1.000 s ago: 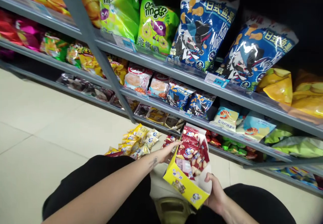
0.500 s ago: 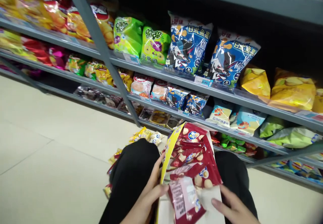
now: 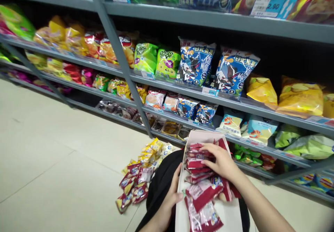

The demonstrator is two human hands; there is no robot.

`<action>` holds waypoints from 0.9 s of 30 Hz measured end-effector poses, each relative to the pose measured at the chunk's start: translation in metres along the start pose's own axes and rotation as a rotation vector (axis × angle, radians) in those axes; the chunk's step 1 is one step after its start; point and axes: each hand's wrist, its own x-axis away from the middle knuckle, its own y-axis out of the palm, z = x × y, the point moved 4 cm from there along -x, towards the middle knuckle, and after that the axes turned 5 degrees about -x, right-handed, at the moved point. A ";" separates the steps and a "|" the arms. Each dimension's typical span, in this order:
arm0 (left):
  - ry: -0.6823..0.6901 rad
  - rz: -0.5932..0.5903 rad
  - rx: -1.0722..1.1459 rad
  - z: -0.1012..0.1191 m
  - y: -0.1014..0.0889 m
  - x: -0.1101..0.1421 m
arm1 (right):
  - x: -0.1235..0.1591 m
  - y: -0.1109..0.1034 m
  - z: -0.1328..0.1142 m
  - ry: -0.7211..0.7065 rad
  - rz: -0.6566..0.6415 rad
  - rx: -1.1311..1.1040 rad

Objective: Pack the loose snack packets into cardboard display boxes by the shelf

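Note:
An open white cardboard box [image 3: 182, 211] rests on my lap, tilted. Dark red snack packets [image 3: 199, 171] stand in a row in its far part, and several more lie loose nearer me. My left hand [image 3: 173, 193] grips the box's left wall, thumb over the rim. Reaching in from the right, my right hand [image 3: 219, 160] has its fingers bent over the row of packets, thumb and fingers around some of them. The fingertips are partly hidden among the packets.
On the floor left of my knee lies a pile of yellow and red snack packets [image 3: 138, 179]. Ahead, a grey shelf rack [image 3: 167, 84] carries bagged snacks, including blue bags [image 3: 195, 61] and green bags [image 3: 146, 58]. Its lowest shelf sits just beyond the box.
My right hand has moved from the box's near right side onto the packets inside. The box now leans differently, showing its white inside walls. The view has shifted, revealing more shelf and floor pile.

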 end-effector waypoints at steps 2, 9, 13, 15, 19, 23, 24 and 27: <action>0.019 -0.045 -0.074 -0.002 -0.011 -0.001 | 0.013 0.011 -0.002 -0.037 0.004 0.032; 0.147 0.069 -1.113 0.048 -0.020 0.017 | 0.031 0.011 -0.018 -0.094 -0.125 -0.077; 0.371 0.182 -1.526 0.088 0.001 0.004 | 0.015 0.011 -0.005 0.033 -0.036 -0.109; 0.459 0.112 -1.621 0.098 0.017 -0.010 | 0.004 0.013 0.005 0.068 0.023 -0.013; 0.544 0.009 -1.764 0.103 0.044 -0.032 | -0.020 0.022 0.023 0.091 -0.057 0.157; 0.553 -0.085 -1.736 0.101 0.050 -0.036 | -0.036 0.019 0.033 0.139 -0.065 0.264; 0.545 -0.101 -1.722 0.100 0.049 -0.035 | -0.037 0.017 0.034 0.147 -0.045 0.271; 0.486 -0.106 -1.723 0.100 0.040 -0.032 | -0.036 0.011 0.029 0.113 0.096 0.332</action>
